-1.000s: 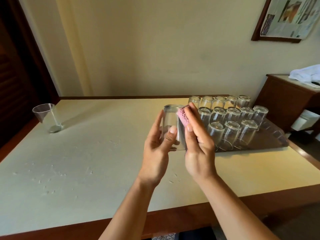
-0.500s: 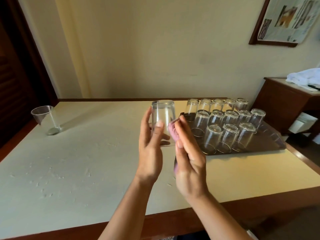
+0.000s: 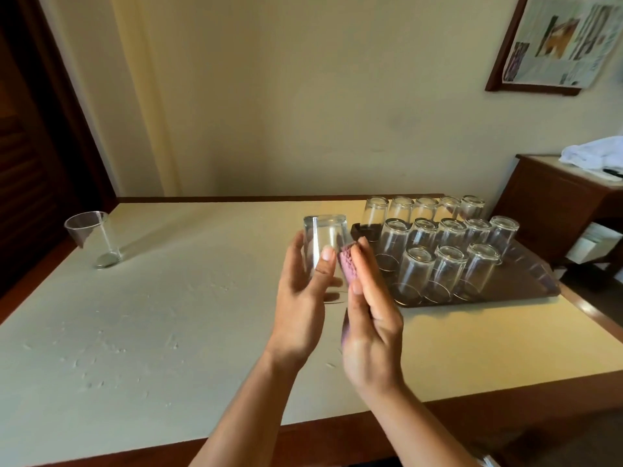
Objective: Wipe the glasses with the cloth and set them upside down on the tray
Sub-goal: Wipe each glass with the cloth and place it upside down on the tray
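L hand [image 3: 303, 291] grips inverted glass [image 3: 324, 246] above table [image 3: 168, 315]; R hand [image 3: 367, 318] presses pink cloth [image 3: 349, 269] to its side. 13 glasses inverted on tray [image 3: 526, 281]. Left: one upright tumbler [image 3: 92, 239].

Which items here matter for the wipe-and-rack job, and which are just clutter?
Job: held glass, left hand, pink cloth, right hand, tray, upturned glasses, upright glass.
Clutter: side cabinet, white cloth, wall picture.

A home dining room: cream-topped wooden table [image 3: 168, 315], louvred wooden door [image 3: 30, 156] at left, side cabinet [image 3: 553, 203] at right, framed newspaper [image 3: 566, 38] upper right.
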The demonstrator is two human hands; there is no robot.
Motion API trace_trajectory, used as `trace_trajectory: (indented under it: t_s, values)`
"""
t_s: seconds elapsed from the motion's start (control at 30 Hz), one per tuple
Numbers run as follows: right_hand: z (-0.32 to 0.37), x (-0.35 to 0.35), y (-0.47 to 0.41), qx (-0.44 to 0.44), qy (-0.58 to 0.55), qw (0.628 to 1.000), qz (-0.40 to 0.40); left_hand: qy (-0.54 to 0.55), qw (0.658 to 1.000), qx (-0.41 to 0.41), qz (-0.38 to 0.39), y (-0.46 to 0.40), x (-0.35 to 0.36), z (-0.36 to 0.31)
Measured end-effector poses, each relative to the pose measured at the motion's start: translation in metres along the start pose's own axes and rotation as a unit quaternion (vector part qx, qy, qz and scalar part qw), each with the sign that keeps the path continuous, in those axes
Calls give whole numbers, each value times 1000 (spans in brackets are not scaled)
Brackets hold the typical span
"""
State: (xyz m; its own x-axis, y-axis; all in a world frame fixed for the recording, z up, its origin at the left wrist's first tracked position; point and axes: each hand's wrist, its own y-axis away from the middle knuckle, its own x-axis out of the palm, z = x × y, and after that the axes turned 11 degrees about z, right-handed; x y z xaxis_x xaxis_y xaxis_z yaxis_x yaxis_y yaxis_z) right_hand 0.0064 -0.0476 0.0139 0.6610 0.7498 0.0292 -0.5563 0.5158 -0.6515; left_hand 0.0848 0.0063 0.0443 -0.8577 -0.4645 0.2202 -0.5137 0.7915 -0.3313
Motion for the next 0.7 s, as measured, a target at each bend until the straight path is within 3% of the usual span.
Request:
trace_trajectory:
  t_s: [0.1,0.3,0.47,0.57,0.7]
  values:
    - [4,-13,-27,22,-14,1000,-15,38,998,-15,39,7,-1,4]
    - [0,4,4,18,10,1000,23,43,999,10,-13,1,-7,3]
    - [6,-17,-24,50,-5,998,-29,34,997,-25,72,9,-6,3]
    - [12,-15,-32,22,8,1000,-1,27,999,10,45,6,5,2]
    - [2,-1,6,-6,91,995,29,56,998,-14,14,-2,-7,5]
